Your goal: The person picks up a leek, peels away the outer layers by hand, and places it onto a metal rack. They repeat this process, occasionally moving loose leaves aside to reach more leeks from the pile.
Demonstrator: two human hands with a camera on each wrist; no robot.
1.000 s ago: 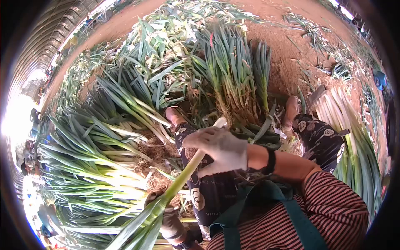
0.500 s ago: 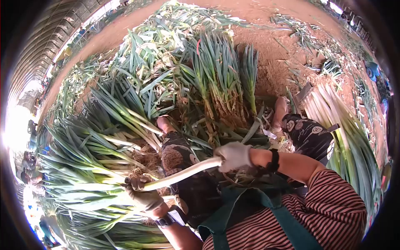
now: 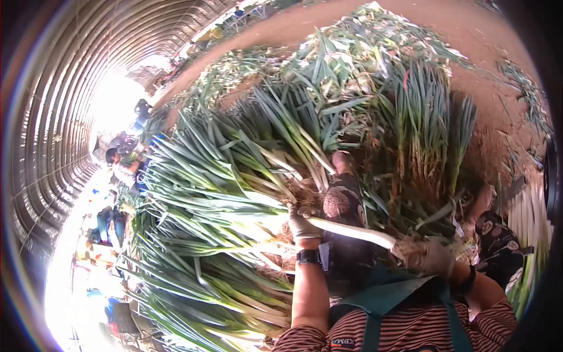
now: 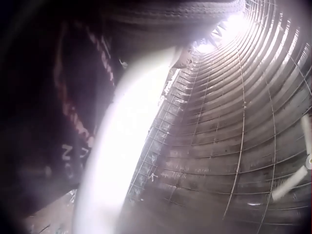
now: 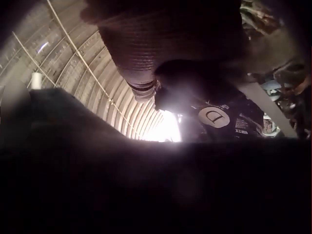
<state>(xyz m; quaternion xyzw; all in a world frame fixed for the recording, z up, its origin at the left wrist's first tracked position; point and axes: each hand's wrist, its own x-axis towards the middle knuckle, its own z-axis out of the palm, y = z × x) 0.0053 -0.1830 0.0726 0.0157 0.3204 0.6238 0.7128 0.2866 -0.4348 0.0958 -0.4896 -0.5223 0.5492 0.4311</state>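
A long leek [image 3: 352,231] lies across in front of my lap, its white shaft to the right and its green leaves among the heap on the left. My gloved left hand [image 3: 303,225] grips it where white turns green. At the shaft's root end, my gloved right hand [image 3: 435,259] holds the brown root tuft, its fingers blurred. In the left wrist view the white shaft [image 4: 122,136] runs bright and overexposed below the glove [image 4: 170,19]. The right wrist view is mostly dark, with a ribbed glove finger [image 5: 131,63] and the printed trousers [image 5: 234,122].
A big heap of leeks [image 3: 217,199] spreads on my left. Upright leeks [image 3: 425,111] stand ahead beside a pile of stripped leaves [image 3: 352,64]. Pale cleaned leeks [image 3: 531,217] lie at far right. Another person [image 3: 126,158] is at the left, under the ribbed tunnel roof [image 3: 53,117].
The head view has swung left. Both hands have come round with the leek, from slanting upward at first to lying across the lap. The left hand has come up out of the leaves; the root tuft now shows.
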